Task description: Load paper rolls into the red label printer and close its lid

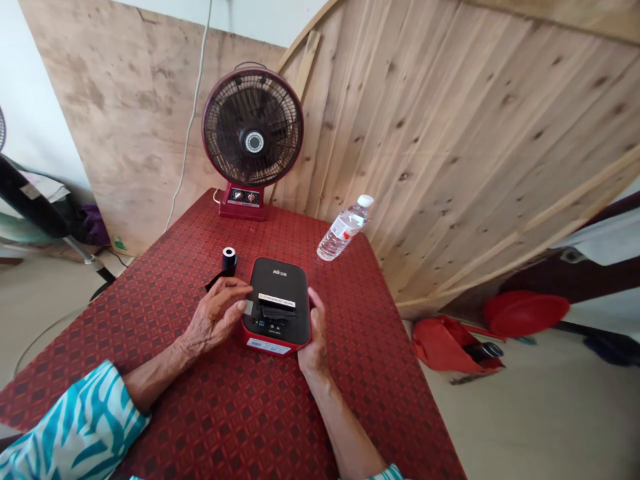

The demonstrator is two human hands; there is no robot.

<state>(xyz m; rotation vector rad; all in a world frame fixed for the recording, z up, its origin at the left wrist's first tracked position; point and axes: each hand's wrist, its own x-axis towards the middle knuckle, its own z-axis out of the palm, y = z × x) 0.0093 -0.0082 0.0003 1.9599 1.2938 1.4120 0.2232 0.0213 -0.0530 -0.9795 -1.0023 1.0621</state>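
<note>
A small black device with a red base (278, 303) lies flat on the red patterned tablecloth (210, 400). My left hand (216, 318) rests against its left side, fingers curled, with the thumb and forefinger pinching a small grey tab at the device's edge. My right hand (315, 337) lies along its right side with the fingers pressed flat against the casing. A small black roll with a white core (229, 259) stands just behind my left hand, a black strip trailing from it.
A red table fan (253, 137) stands at the table's far edge, its cable running up the wall. A clear water bottle (345, 229) lies tilted at the right rear. Wooden boards lean behind. Red plastic items (460, 343) sit on the floor to the right.
</note>
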